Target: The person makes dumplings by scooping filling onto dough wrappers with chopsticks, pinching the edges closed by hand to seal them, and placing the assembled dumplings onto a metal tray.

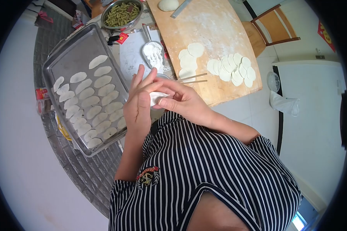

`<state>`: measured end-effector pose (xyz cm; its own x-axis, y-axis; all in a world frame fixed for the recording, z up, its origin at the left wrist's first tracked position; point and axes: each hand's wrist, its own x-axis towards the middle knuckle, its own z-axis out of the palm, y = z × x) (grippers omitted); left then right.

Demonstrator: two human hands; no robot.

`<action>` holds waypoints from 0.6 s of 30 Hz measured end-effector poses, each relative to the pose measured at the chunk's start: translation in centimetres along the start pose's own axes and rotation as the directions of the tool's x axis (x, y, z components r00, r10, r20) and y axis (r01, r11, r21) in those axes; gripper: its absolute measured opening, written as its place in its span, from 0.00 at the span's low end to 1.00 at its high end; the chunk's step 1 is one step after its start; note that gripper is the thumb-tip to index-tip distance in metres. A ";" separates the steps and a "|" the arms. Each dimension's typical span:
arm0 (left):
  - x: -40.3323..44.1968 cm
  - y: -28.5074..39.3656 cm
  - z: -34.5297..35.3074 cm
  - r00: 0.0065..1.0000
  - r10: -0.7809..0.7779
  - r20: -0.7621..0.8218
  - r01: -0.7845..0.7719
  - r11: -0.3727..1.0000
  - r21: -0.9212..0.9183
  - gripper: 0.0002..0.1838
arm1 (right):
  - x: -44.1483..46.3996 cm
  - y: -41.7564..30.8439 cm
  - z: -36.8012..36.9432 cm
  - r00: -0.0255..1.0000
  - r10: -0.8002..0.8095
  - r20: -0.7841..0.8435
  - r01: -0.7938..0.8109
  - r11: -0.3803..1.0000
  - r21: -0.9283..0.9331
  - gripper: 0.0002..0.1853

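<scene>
in the head view, your right hand (183,101) has its thumb and fingers clamped on the right end of a pale folded dumpling (158,98), which sits between your palms above your chest. your left hand (138,104) has its thumb against the other end, upper fingers stretched and slightly apart; you can't tell whether it grips. the metal tray (69,60) of dumplings lies to your left, the floury wooden board (223,27) beyond your right hand.

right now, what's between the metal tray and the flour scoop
In the head view, a white sheet, plus a red packet and black object.
</scene>
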<state>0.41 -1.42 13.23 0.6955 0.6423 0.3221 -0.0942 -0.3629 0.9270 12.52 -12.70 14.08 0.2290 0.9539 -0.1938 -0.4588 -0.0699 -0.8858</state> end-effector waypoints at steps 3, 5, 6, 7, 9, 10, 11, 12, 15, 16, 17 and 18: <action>0.4 1.0 -0.3 0.992 -0.012 0.125 0.007 0.999 0.042 0.25 | 0.2 -0.2 -0.3 0.998 0.027 0.050 -0.027 1.000 -0.009 0.25; 0.4 2.0 0.2 0.944 -0.274 0.182 0.324 0.874 -0.361 0.24 | 0.4 -0.6 -0.4 0.998 0.055 0.014 -0.053 0.989 -0.137 0.17; 0.4 2.2 0.6 0.945 -0.273 0.181 0.322 0.875 -0.362 0.24 | 0.4 -0.4 -0.4 0.998 0.055 0.015 -0.052 0.989 -0.138 0.17; 0.4 2.5 1.0 0.934 -0.333 0.127 0.355 0.843 -0.403 0.24 | 0.4 -0.1 -0.4 0.998 0.032 -0.055 -0.039 0.989 -0.141 0.15; 0.2 2.3 0.9 0.917 -0.393 0.074 0.383 0.809 -0.446 0.24 | 0.4 -0.1 -0.4 0.992 0.010 -0.123 -0.027 0.989 -0.144 0.13; -0.1 1.8 0.3 0.895 -0.423 0.139 0.442 0.804 -0.398 0.24 | 0.4 -0.4 -0.3 0.986 0.061 -0.152 -0.074 0.994 -0.078 0.13; -0.2 1.3 0.1 0.867 -0.454 0.202 0.497 0.796 -0.345 0.23 | 0.4 -0.6 -0.3 0.977 0.115 -0.179 -0.119 0.993 -0.010 0.12; -0.3 1.2 0.2 0.867 -0.455 0.202 0.497 0.796 -0.345 0.23 | 0.5 -0.5 -0.3 0.977 0.115 -0.178 -0.119 0.993 -0.010 0.12; -0.4 1.1 0.6 0.871 -0.480 0.108 0.490 0.825 -0.282 0.20 | 0.8 -0.5 -0.3 0.980 0.078 -0.184 -0.098 0.990 -0.100 0.12; -0.2 1.1 0.5 0.858 -0.508 0.081 0.507 0.807 -0.302 0.19 | 0.9 -0.9 -0.1 0.975 0.128 -0.180 -0.138 0.989 -0.044 0.12; -0.2 1.1 0.4 0.842 -0.537 0.054 0.523 0.788 -0.324 0.18 | 1.1 -1.1 0.0 0.969 0.179 -0.172 -0.180 0.984 0.011 0.12; -0.2 0.9 0.3 0.841 -0.538 0.048 0.523 0.788 -0.326 0.18 | 1.3 -0.6 -0.1 0.969 0.182 -0.168 -0.183 0.983 0.009 0.12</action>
<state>0.36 -2.08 13.95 0.6702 0.7032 -0.2374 0.0575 0.2697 0.9612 13.16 -11.40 14.34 0.2822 0.8626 -0.4199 -0.5005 -0.2410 -0.8315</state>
